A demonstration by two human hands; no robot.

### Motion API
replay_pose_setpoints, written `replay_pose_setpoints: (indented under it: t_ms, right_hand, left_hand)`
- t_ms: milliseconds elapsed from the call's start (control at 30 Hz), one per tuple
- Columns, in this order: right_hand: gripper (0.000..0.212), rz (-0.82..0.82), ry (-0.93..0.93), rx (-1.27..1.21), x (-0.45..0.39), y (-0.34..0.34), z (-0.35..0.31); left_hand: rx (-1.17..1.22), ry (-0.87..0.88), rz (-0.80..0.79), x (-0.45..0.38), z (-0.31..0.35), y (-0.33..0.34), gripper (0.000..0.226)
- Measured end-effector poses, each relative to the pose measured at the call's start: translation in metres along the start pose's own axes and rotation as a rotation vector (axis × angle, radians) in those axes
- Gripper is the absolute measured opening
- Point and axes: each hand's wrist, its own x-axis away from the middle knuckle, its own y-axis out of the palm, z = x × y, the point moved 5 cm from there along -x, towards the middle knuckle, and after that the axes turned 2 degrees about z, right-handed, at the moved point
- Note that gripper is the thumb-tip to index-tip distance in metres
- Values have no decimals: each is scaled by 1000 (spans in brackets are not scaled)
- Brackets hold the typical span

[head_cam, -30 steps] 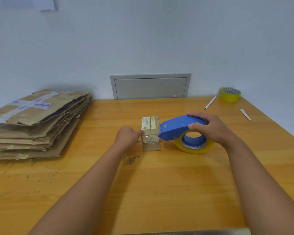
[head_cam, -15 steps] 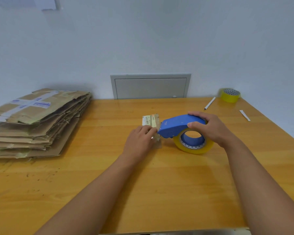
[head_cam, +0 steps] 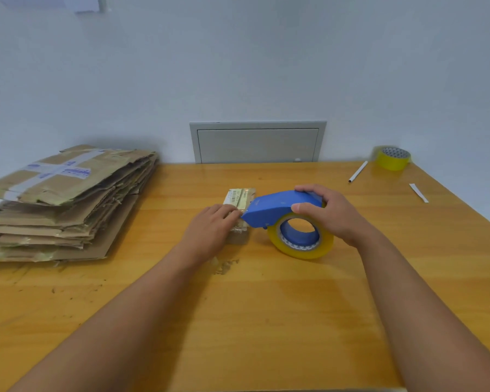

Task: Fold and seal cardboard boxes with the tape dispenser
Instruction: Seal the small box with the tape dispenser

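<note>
right hand (head_cam: 333, 212) gripping tape dispenser (head_cam: 280, 210); left hand (head_cam: 210, 229) seemingly pressing box (head_cam: 239, 198)

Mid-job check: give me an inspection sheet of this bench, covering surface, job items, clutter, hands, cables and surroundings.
Surface: wooden table, with scuffs and dark specks at the left front.
Job's things: small cardboard box at centre, labelled on top; blue tape dispenser with a yellow roll, its nose at the box's right edge; stack of flattened cardboard boxes at left.
Clutter: spare yellow tape roll at the far right corner; white pen; white paper strip; cardboard scraps.
Hands: left hand presses flat on the box; right hand grips the dispenser.
Cables: nothing seen.
Surroundings: pale wall; grey access panel behind the table.
</note>
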Motion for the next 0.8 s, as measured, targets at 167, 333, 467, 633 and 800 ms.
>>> replay_pose_setpoints:
  t_ms: [167,333,467,633,800]
  right_hand:
    - [38,4,7,35,-2,-4,0]
    - [44,-20,7,58,-1,-3,-3]
    - [50,-47,17,66,-2,-5,-3]
    - [48,-62,-2,70,-4,-9,-1]
    - [45,-91,-1,67,0,-23,1]
  left_hand:
    - [119,-75,-3,-2,14,2,46]
    - [135,-69,33,-1,14,5,45]
    - [162,-86,99,-1,12,4,36]
    - [178,-136,112,0,8,3,35]
    - [200,-210,64,0,7,5,36]
